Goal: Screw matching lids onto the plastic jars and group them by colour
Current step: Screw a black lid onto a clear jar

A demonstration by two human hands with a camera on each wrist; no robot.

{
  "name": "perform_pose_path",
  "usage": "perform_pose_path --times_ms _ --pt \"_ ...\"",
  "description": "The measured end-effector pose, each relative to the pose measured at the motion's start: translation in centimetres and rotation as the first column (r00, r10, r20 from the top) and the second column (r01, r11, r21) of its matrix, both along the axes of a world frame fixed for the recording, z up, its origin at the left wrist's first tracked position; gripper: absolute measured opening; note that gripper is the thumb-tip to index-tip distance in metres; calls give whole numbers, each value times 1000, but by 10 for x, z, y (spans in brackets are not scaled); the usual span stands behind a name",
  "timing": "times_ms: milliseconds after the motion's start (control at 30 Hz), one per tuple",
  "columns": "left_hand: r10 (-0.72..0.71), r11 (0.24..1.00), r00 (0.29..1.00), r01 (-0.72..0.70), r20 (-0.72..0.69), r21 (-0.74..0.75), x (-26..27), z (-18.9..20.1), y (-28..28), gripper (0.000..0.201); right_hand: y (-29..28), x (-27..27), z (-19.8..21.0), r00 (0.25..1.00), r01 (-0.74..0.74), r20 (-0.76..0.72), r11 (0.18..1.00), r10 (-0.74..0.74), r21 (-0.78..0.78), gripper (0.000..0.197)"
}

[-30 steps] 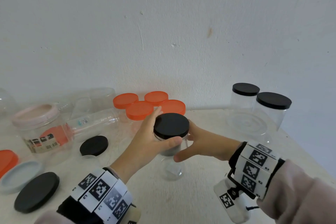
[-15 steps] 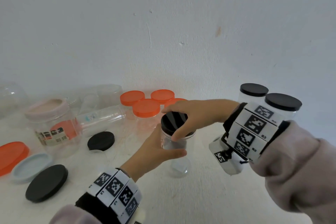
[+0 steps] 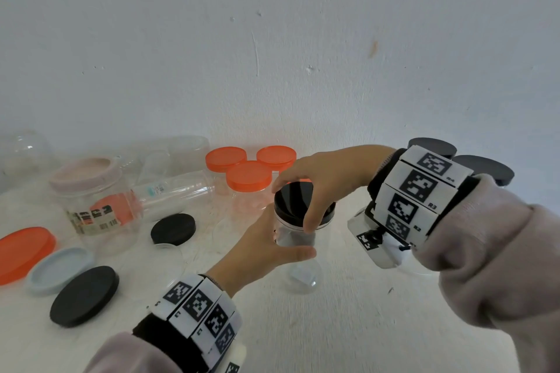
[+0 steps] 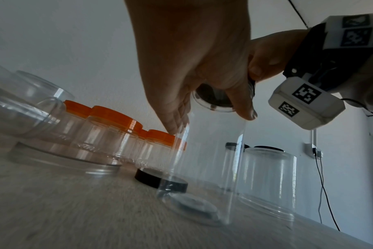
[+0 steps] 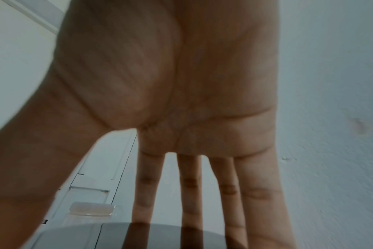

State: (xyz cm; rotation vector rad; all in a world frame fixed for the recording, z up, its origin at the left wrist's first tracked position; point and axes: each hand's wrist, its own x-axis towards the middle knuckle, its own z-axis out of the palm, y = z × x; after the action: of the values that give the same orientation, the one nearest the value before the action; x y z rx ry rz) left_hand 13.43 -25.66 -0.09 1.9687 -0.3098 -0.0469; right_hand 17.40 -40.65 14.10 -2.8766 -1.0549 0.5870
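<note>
A clear plastic jar point(image 3: 298, 239) stands upright mid-table with a black lid point(image 3: 292, 200) on its mouth. My left hand point(image 3: 266, 245) wraps around the jar's body, its thumb across the front. My right hand point(image 3: 318, 188) comes from the right and reaches over the top, its thumb and fingers curled round the lid's rim. In the left wrist view the left hand point(image 4: 192, 67) holds the jar point(image 4: 207, 151) below the lid point(image 4: 213, 97). The right wrist view shows the right hand's fingers point(image 5: 189, 193) lying over the lid's top point(image 5: 74, 235).
Three orange-lidded jars point(image 3: 248, 175) stand at the back centre and two black-lidded jars point(image 3: 485, 166) at the back right. To the left are a pink-lidded labelled jar point(image 3: 97, 206), clear jars on their sides, two loose black lids point(image 3: 85, 295), a pale blue lid point(image 3: 59, 269) and an orange lid point(image 3: 24, 251).
My right hand rose from beside the jar and came over the black lid. My left hand slid off the lid down to the jar's body.
</note>
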Motion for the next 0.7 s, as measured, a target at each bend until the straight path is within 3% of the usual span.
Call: perform_pose_path --times_ms 267,400,567,700 --pt "3 1000 1000 -3 19 0 -2 2 -1 77 3 1 -9 994 46 98 999 -49 28 66" --pt "-8 1000 1000 8 18 -2 -3 3 -1 75 4 0 -14 982 83 169 997 -82 3 71" --pt "13 1000 1000 -13 11 -3 -2 2 -2 75 4 1 -2 998 -8 56 989 17 -150 88" --pt "18 1000 1000 -18 18 8 -3 2 -3 74 5 2 0 995 -25 90 993 36 -118 81"
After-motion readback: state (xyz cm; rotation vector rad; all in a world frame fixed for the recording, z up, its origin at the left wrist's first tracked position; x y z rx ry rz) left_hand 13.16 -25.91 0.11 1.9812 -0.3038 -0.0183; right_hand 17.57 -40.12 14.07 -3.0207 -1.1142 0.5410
